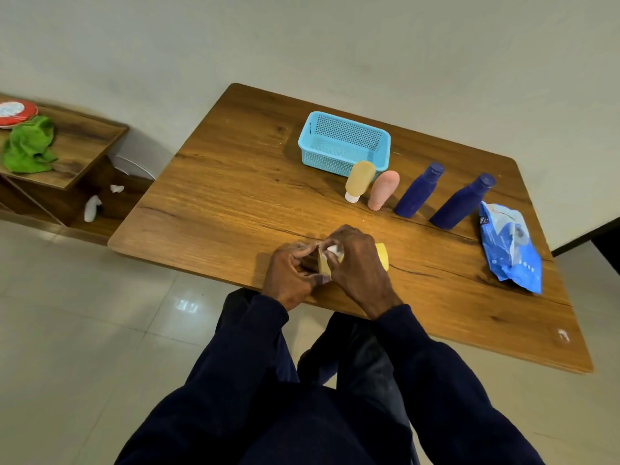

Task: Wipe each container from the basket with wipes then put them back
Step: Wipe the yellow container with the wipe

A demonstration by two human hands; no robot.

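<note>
Fingers of my left hand (291, 270) are curled around one end of a yellow container (381, 256) that lies on its side at the near edge of the wooden surface (235, 182). My right hand (355, 260) is closed over the top of the same container, its fingers pinching a small white wipe (332, 250) against it. Only the far right end of the container shows past my knuckles; the rest is hidden under both hands.

Toward the far edge of the surface sits a light blue basket (345, 142), with nothing showing inside it. Just in front of it, in a row running toward the right edge, stand a tan tube (359, 179) on its white cap, a pink tube (383, 189) close beside it, and two dark blue bottles (419, 190) (463, 201) set a little apart. A blue pack of wipes (510, 250) lies near the right edge, its flap lifted.

Off to the left, a low wooden shelf (84, 142) holds a green cloth (28, 146) and a red and white lid (16, 112). Dark sleeves cover both my forearms.
</note>
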